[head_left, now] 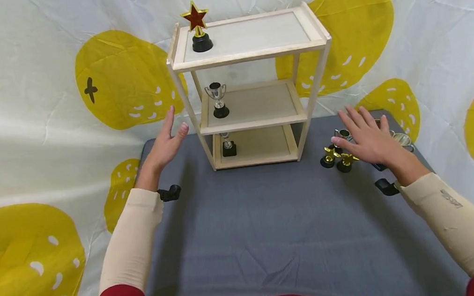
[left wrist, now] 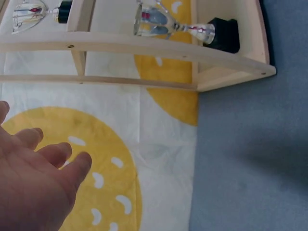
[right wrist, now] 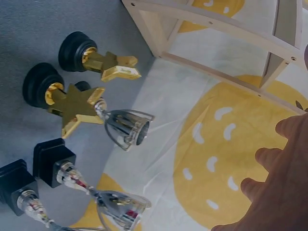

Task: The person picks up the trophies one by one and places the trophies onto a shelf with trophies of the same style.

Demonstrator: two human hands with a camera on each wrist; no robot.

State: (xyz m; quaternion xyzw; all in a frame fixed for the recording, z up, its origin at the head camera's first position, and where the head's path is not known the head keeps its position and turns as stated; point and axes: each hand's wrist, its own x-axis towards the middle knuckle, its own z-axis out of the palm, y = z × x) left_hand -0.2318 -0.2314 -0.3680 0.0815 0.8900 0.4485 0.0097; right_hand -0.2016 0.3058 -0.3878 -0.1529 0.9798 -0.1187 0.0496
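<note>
My left hand [head_left: 164,147] is held in the air to the left of a wooden shelf rack [head_left: 256,126], fingers extended and nothing in them. Over the trophies at the right my right hand [head_left: 365,139] hovers with spread fingers, also holding nothing. A red-and-gold star trophy [head_left: 196,19] stands on the rack's top tier at the left. Below it, a small silver cup trophy [head_left: 216,93] is on the middle tier, and another silver cup [left wrist: 159,21] stands on the bottom tier. Beneath my right hand are two gold star trophies [right wrist: 77,106] and several silver cups [right wrist: 122,207], partly hidden in the head view.
The rack stands at the back of a table with a grey cloth [head_left: 260,221]. Behind and beside it hangs a white curtain [head_left: 18,115] with yellow shapes. A small black wrist camera [head_left: 173,192] sits on the left wrist and another [head_left: 386,186] on the right.
</note>
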